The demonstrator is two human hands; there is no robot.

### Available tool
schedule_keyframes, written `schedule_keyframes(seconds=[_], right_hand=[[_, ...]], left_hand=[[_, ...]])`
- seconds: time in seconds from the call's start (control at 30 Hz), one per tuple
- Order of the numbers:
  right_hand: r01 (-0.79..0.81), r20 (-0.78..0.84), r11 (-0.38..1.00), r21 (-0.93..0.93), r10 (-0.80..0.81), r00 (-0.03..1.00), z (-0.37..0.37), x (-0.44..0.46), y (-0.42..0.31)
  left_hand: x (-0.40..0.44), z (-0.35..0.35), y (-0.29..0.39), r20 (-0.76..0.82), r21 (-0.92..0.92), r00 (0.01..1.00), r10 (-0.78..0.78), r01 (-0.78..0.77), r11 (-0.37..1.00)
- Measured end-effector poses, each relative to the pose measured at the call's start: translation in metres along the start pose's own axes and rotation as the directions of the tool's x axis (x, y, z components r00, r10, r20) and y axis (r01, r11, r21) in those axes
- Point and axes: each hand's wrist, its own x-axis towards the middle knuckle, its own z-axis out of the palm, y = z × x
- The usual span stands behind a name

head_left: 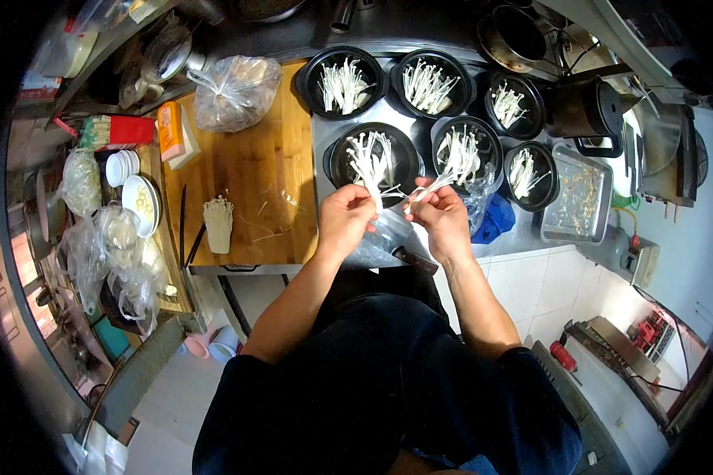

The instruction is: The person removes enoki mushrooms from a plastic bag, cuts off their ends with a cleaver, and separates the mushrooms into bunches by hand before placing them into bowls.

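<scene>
White enoki mushrooms are pinched in my left hand, their caps over a black bowl at the front. My right hand grips a smaller strand bunch of enoki, close beside the first; the two bunches nearly meet between my hands. Several other black bowls, such as the one at the back, hold loose enoki. A further bunch of enoki lies on the wooden board to the left.
A knife handle sticks out at the counter's front edge. A blue cloth and a metal tray are to the right. On the left are a tied plastic bag, an orange-and-white box and white dishes.
</scene>
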Motion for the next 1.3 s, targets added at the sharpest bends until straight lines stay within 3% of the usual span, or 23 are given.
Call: schedule_keyframes(seconds=[0.1,0.3,0.4,0.47,0.53,0.6,0.63,0.67,0.73,0.8,0.87,0.93,1.0,1.07,1.13,1.27,1.3], right_hand=[[0.054,-0.032,0.961,-0.269,-0.065,0.997,-0.003,0.005,-0.004],[0.108,-0.015,0.911,-0.397,-0.124,0.992,-0.011,0.028,-0.002],[0.117,-0.012,0.893,-0.434,-0.136,0.991,0.001,0.035,-0.001],[0.23,0.114,0.694,-0.682,-0.21,0.971,0.01,0.04,0.002],[0.26,0.149,0.589,-0.765,-0.23,0.962,0.032,0.038,-0.004],[0.336,0.288,0.227,-0.914,-0.219,0.932,0.042,0.049,-0.003],[0.393,0.351,0.146,-0.908,-0.248,0.903,0.047,0.049,0.001],[0.394,0.353,0.146,-0.907,-0.245,0.903,0.052,0.049,0.001],[0.356,0.342,-0.011,-0.934,-0.311,0.887,0.064,0.047,-0.004],[0.391,0.377,-0.014,-0.92,-0.299,0.877,0.064,0.053,-0.001],[0.587,0.601,-0.132,-0.799,-0.132,0.788,0.06,0.065,0.011],[0.57,0.585,-0.15,-0.808,-0.098,0.805,0.07,0.068,0.021],[0.517,0.547,-0.252,-0.818,-0.063,0.835,0.073,0.084,0.037],[0.522,0.536,-0.191,-0.831,-0.028,0.844,0.067,0.09,0.044],[0.594,0.607,-0.131,-0.794,-0.099,0.789,0.07,0.081,0.039],[0.576,0.586,-0.117,-0.809,-0.097,0.804,0.062,0.084,0.047],[0.614,0.613,-0.092,-0.784,-0.271,0.742,0.053,0.085,0.06]], left_hand=[[-0.004,-0.017,0.002,-0.064,-0.002,0.998,0.008,-0.008,1.0],[-0.01,-0.055,0.001,-0.208,-0.005,0.976,0.061,-0.064,0.998],[-0.014,-0.065,0.001,-0.199,-0.041,0.978,0.064,-0.073,0.996],[-0.018,-0.066,0.001,-0.183,-0.043,0.981,0.062,-0.071,0.997],[-0.019,-0.067,0.0,-0.167,-0.044,0.984,0.06,-0.068,0.997],[-0.02,-0.066,-0.003,-0.153,-0.045,0.988,0.038,-0.046,0.998],[-0.021,-0.066,-0.004,-0.156,-0.047,0.987,0.037,-0.045,0.998],[-0.022,-0.066,-0.005,-0.149,-0.042,0.988,0.037,-0.044,0.998],[-0.024,-0.068,-0.005,-0.146,-0.038,0.989,0.037,-0.043,0.998],[-0.027,-0.07,-0.004,-0.142,-0.03,0.989,0.034,-0.039,0.999],[-0.028,-0.073,-0.006,-0.146,-0.008,0.989,0.036,-0.037,0.999],[-0.029,-0.075,-0.008,-0.147,0.016,0.988,0.039,-0.037,0.999],[-0.029,-0.077,-0.01,-0.137,0.003,0.99,0.035,-0.035,0.999],[-0.03,-0.079,-0.009,-0.119,0.01,0.992,0.042,-0.041,0.999],[-0.033,-0.081,-0.009,-0.1,0.019,0.994,0.044,-0.043,0.999],[-0.028,-0.077,-0.009,-0.095,-0.012,0.995,-0.001,0.0,1.0],[-0.026,-0.074,-0.007,-0.076,-0.012,0.997,0.004,-0.005,1.0]])
